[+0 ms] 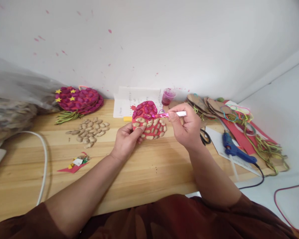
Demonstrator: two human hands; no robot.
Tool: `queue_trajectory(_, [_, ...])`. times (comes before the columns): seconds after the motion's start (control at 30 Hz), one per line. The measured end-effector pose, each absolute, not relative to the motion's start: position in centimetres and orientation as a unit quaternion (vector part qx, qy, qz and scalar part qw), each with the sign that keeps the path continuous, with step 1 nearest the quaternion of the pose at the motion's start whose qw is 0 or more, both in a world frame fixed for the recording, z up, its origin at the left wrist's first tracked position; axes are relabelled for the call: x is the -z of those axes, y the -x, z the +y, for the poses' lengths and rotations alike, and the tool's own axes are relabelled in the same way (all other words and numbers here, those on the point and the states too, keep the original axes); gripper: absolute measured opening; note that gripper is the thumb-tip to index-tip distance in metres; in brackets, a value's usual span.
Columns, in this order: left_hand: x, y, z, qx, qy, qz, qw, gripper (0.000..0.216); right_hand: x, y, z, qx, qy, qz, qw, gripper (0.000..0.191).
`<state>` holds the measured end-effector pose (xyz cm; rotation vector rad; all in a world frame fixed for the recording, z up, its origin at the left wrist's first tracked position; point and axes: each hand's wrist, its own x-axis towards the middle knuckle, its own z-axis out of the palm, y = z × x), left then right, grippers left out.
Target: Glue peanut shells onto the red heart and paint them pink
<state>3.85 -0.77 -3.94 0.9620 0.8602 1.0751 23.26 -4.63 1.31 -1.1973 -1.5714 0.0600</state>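
Observation:
My left hand (126, 139) grips a gourd-shaped red peanut craft (153, 130) by its left edge, thumb on top, holding it above the table. Whole peanuts cover its face: magenta on the smaller upper lobe, plain tan on most of the lower one. In my right hand (186, 127) is a thin paintbrush (181, 113) with a white handle, pinched between thumb and fingers. Its magenta-stained tip touches the craft near where the lobes meet. Behind stands a clear plastic cup (168, 96) of magenta paint.
Loose peanuts (91, 131) and paper scraps (76, 163) lie to the left. Finished magenta peanut crafts (79, 99) with yellow stars sit beside a bag of peanuts (12, 116). At right are a blue glue gun (235, 151), scissors (205, 136), cardboard pieces (214, 108) and cords (266, 149).

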Motion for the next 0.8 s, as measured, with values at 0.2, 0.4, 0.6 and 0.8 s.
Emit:
queue_trajectory(0.2, [4.14, -3.85, -0.77, -0.482, -0.425, 0.380, 0.665, 0.029, -1.20, -23.18, -4.61, -0.042, 0.495, -0.666, 0.557, 0.009])
queue_trajectory(0.4, [4.13, -3.95, -0.74, -0.483, -0.418, 0.382, 0.668, 0.029, -1.27, -23.15, -4.71, -0.026, 0.495, -0.666, 0.557, 0.008])
queue_trajectory(0.6, [3.90, -4.02, -0.74, -0.488, -0.408, 0.380, 0.672, 0.029, -1.23, -23.23, -4.63, -0.032, 0.501, -0.666, 0.552, 0.009])
queue_trajectory(0.8, [4.25, -3.93, -0.73, -0.486, -0.419, 0.384, 0.664, 0.030, -1.10, -23.32, -4.59, -0.035, 0.494, -0.664, 0.560, 0.007])
